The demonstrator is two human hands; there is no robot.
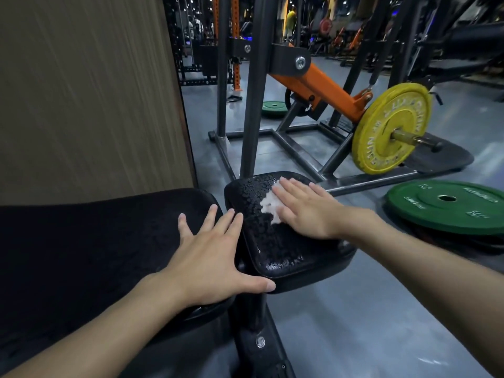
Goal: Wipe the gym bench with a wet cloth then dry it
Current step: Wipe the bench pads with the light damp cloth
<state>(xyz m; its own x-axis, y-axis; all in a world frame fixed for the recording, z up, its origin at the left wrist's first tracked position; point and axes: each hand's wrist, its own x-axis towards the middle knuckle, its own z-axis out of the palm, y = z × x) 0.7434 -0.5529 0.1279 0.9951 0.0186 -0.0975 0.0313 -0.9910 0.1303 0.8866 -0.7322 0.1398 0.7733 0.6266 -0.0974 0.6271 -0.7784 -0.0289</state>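
The gym bench has a long black back pad (81, 241) at the left and a smaller black seat pad (278, 249) in the middle, its surface glistening with wet droplets. A white cloth (270, 205) lies on the seat pad's far half. My right hand (305, 211) presses flat on the cloth with straight fingers, covering most of it. My left hand (212, 255) rests flat with spread fingers on the end of the back pad, its thumb reaching across the gap to the seat pad's near edge.
A brown wall panel (87, 91) rises at the left. Behind the bench stands a black and orange machine frame (313, 80) carrying a yellow weight plate (390, 129). Green plates (447, 205) lie stacked on the grey floor at the right, another green plate (274, 108) farther back.
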